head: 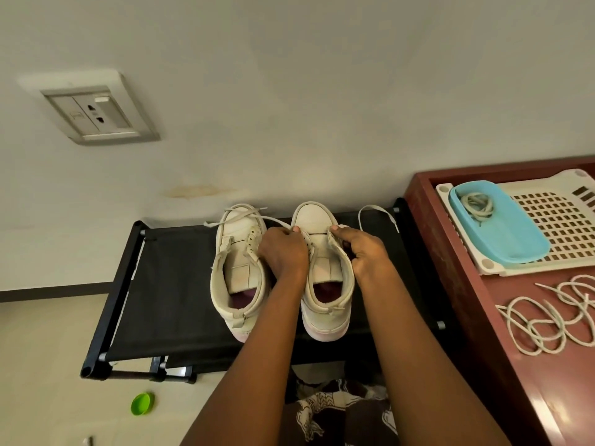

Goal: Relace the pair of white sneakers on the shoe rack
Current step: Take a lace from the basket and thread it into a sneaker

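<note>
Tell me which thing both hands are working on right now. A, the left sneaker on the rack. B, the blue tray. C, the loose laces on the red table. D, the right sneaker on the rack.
D: the left hand and right hand both sit at the front of the right sneaker, each pinching its lace.

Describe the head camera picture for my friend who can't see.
The left hand and right hand each pinch lace on the right sneaker, beside the left sneaker, on a black shoe rack. Spare laces lie on the red table.
</note>
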The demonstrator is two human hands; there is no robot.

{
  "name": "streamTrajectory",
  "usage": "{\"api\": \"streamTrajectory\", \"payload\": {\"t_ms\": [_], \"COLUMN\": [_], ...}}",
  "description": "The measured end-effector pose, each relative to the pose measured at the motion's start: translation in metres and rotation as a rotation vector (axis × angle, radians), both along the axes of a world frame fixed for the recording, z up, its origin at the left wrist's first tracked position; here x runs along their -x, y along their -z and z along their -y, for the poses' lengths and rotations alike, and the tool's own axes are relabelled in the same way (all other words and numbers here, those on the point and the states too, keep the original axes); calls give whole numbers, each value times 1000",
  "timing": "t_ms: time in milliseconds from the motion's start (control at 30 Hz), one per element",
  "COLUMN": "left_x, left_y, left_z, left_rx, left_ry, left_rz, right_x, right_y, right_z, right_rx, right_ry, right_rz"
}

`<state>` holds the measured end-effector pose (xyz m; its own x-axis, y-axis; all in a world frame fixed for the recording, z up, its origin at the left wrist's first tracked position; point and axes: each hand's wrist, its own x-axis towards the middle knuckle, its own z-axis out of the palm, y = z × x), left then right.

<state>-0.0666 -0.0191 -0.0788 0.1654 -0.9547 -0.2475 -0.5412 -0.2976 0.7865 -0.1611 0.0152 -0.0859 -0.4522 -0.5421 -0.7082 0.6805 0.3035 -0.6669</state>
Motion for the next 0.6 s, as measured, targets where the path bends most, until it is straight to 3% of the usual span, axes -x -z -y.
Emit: {"api": "streamTrajectory", "payload": {"t_ms": [267,600], "left_x": [-3,-1], "left_y": [5,11], "left_z": [10,3], "left_rx": [14,-21], "left_ry": [-129,-50], "left_rz": [-46,-200], "right_x": [-1,-3], "right_y": [1,2], "right_z": [0,-1], "right_rx": [42,65], "right_ry": [44,13], "right_rz": [82,22]}}
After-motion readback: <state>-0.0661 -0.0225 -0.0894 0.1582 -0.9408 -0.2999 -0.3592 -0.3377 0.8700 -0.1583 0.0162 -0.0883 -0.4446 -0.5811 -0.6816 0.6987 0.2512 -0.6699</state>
